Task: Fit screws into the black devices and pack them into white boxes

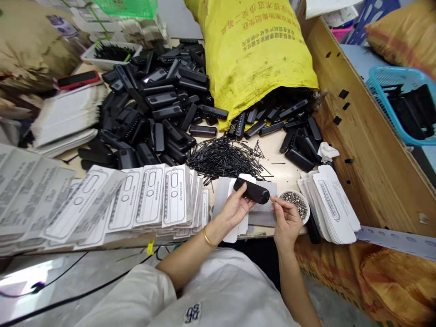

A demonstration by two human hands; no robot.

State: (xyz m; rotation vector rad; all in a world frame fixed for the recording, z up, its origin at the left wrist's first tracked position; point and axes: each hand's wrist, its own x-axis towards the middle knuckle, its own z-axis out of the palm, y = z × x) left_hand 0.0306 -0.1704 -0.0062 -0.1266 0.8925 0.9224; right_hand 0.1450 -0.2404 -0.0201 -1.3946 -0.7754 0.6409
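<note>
My left hand (235,210) is wrapped round a long black plastic case (252,190), held tilted over the work spot. At the case's right end, my right hand (286,223) has thumb and forefinger pinched together; whatever they grip is too small to make out. Beneath the case lie a grey mat (222,193) and a white card (232,234). A white bowl (308,212) of small shiny metal parts (294,200) stands just beside my right hand. Beyond the mat spreads a heap of thin black sticks (226,158).
A large pile of black cases (163,97) fills the back left. More spill from a yellow sack (259,59). Printed cards (146,195) line the front left, with another stack (332,204) at right. A wooden board (361,113) borders the right side; past it sits a blue basket (374,86).
</note>
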